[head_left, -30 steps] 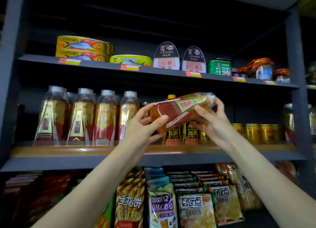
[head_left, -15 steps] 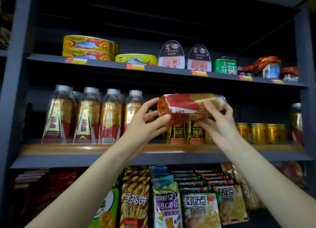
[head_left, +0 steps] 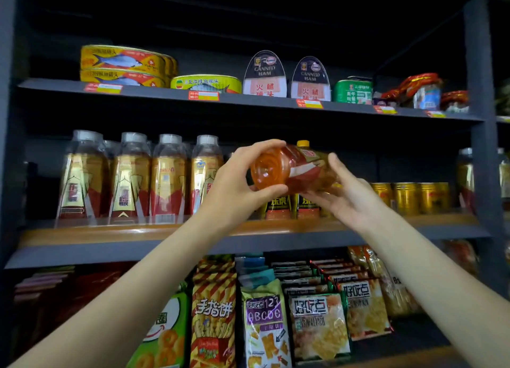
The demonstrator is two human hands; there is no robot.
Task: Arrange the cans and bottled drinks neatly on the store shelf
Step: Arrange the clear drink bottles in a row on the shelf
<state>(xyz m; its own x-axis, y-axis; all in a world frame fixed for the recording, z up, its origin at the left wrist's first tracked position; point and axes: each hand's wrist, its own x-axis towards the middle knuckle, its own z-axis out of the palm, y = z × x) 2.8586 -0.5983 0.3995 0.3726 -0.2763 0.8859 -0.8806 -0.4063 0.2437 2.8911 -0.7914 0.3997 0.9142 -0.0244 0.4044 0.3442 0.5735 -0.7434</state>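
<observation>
Store shelf [head_left: 165, 233], grey steel with an orange lip, spanning the frame centre: carrying a row of tall clear-capped bottles [head_left: 129, 180] at centre left and gold cans [head_left: 408, 198] at centre right.

Held bottle [head_left: 292, 167], amber drink, hanging mid-frame in front of the gap between those groups, above short yellow-capped bottles [head_left: 292, 204]. A second ago it was lying crosswise, label outward; now its round base is facing the viewer and its cap end is pointing into the shelf, long axis running front to back, slightly rightward. Likely meaning: it is being lined up for insertion.

Left hand [head_left: 237, 185]: curling round the base, grasping it.

Right hand [head_left: 345, 199]: cupping the body from beneath, fingers curved against it.
</observation>
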